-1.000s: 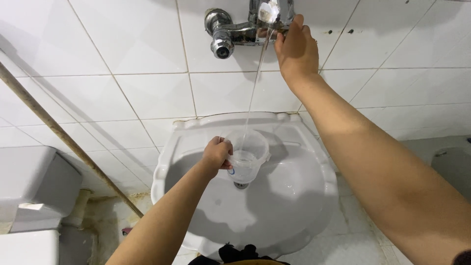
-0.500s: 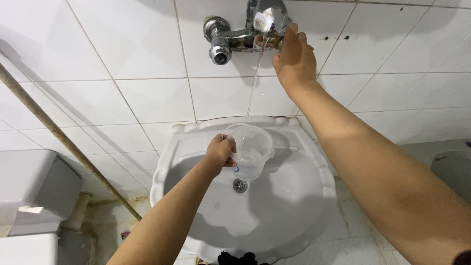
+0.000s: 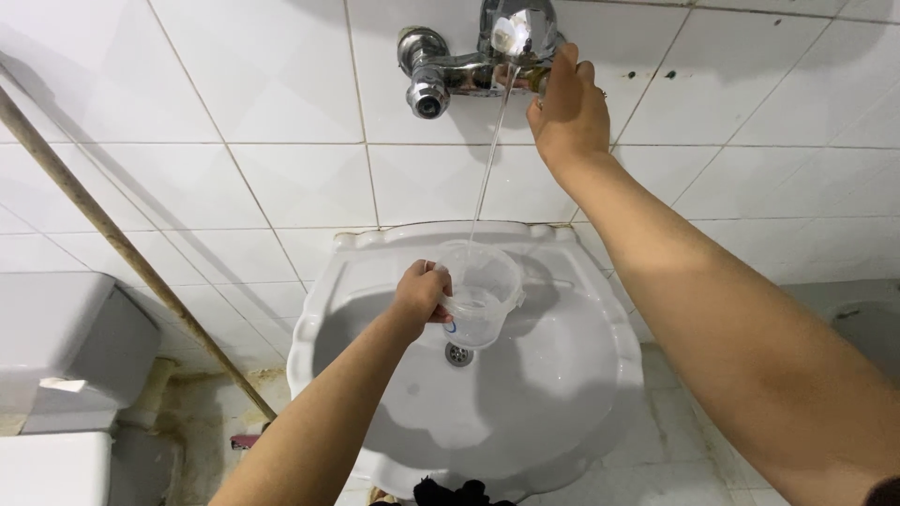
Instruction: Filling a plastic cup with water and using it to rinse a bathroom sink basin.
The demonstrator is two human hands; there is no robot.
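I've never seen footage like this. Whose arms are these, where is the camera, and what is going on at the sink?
There is no machine here. The picture comes from a camera worn on a person's head, looking down, so the two bare arms reaching in from the bottom are that person's own.

The left hand holds a clear plastic cup by its side, above the white wash basin and just over the drain. The right hand is raised to the chrome tap fixed on the white tiled wall, its fingers on the tap's right side. A thin stream of water falls from the spout into the cup, which already has some water in it.

To the left stand a toilet cistern and a slanting pipe against the tiles.
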